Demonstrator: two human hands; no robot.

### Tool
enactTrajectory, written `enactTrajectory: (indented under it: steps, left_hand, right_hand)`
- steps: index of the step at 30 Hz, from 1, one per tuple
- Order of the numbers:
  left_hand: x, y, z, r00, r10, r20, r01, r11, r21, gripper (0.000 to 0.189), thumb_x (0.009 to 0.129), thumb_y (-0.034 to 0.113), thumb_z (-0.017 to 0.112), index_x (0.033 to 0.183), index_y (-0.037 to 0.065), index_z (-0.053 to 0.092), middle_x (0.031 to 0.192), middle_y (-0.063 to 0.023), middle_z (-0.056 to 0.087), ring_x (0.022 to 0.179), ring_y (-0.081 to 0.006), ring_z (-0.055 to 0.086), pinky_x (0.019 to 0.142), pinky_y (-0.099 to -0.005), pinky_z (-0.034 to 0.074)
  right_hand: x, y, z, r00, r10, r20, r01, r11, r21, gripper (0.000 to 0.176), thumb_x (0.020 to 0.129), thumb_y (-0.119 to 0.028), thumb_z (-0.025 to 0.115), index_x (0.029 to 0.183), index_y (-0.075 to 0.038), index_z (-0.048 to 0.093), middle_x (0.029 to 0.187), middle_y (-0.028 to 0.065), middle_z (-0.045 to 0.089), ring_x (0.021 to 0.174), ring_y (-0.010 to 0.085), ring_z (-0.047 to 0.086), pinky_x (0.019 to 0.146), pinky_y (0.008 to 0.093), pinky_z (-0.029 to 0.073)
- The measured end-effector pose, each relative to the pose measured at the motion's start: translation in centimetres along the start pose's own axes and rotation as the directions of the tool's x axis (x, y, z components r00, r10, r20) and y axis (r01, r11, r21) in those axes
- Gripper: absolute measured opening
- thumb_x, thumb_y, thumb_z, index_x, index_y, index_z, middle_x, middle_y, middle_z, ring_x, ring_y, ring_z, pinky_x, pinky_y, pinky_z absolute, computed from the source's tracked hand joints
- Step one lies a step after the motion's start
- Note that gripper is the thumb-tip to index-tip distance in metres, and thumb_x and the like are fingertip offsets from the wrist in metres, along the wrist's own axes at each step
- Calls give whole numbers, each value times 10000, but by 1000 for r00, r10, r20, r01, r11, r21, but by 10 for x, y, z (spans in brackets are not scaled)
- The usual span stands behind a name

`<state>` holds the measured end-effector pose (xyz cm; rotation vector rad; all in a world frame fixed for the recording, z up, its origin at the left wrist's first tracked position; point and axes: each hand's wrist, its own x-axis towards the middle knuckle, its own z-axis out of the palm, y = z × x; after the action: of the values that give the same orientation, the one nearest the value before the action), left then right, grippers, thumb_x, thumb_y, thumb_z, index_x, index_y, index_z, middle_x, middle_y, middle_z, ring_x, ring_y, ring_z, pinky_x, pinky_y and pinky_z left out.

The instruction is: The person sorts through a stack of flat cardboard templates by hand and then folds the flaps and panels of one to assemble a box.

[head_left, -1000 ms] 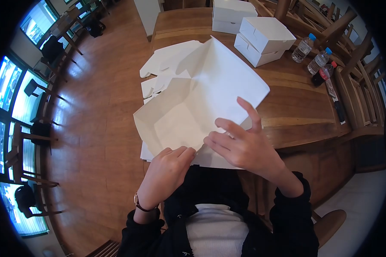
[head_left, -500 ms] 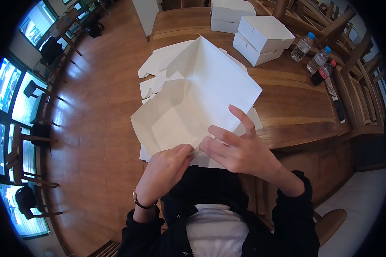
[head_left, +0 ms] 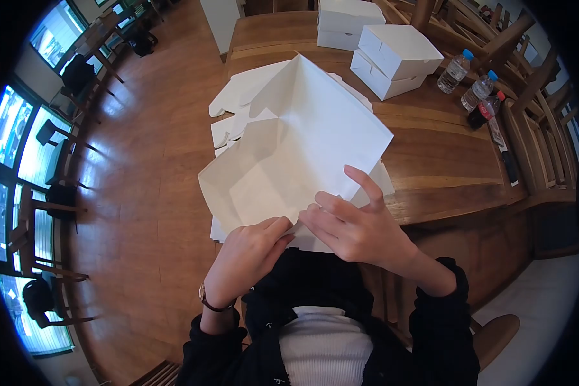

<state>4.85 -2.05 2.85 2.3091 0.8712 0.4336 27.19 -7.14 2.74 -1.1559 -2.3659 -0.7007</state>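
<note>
A partly folded white cardboard box [head_left: 264, 174] stands tilted in front of me, its inside facing up and its walls raised. At its near corner my left hand [head_left: 254, 248] pinches the edge, thumb and fingers closed on the card. My right hand [head_left: 357, 228] grips the same corner from the right; its index finger is raised and bent along the right-hand panel. The fingertips of both hands almost meet, and the exact fold between them is hidden. Beneath the box lie flat white cardboard blanks [head_left: 248, 87], stacked on the wooden table [head_left: 441, 170].
Folded white boxes [head_left: 399, 55] are stacked at the back of the table, with another stack [head_left: 347, 22] behind. Two water bottles [head_left: 455, 72] and a cola bottle [head_left: 486, 110] stand at the right, near a black-handled tool [head_left: 509, 166]. Wooden chairs [head_left: 537, 96] crowd the right side.
Both hands stay at the near corner of the box, with only slight finger shifts. The box has hardly moved.
</note>
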Motion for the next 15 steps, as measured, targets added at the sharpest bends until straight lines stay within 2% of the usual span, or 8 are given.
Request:
enactTrajectory:
  steps: [3,9,12,15]
  left_hand:
    - [0,1,-1,1000,7,26,-7,1000,7,118,991,114,638,998,23,564,868,-170,666,800,-414,647,670,-475,492]
    - [1,2,-2,999,-10,44,8,999,37,123,996,116,629,987,21,552,883,-169,659,823,-412,649,682,-477,494]
    - [3,4,-1,1000,-27,-5,27,1000,16,132,948,105,691,946,14,594,867,-173,666,798,-408,640,668,-439,492]
    - [3,3,0,1000,-8,17,8,1000,5,125,950,103,690,946,16,601,864,-171,663,802,-406,641,671,-437,493]
  right_hand:
    - [-3,4,1,999,-20,-27,22,998,58,160,803,-200,825,959,-170,806,915,-116,667,1039,70,626,1179,542,363]
    - [-4,12,4,997,-39,-62,46,993,107,156,795,-224,832,944,-181,815,928,-119,679,1025,70,627,1164,534,378]
    - [-5,16,5,996,-15,-89,31,984,177,135,796,-229,831,920,-180,814,936,-119,685,1022,69,625,1159,534,381]
    - [-5,14,5,995,-48,-86,61,987,150,145,798,-223,829,931,-172,810,932,-120,678,1024,64,622,1162,528,380]
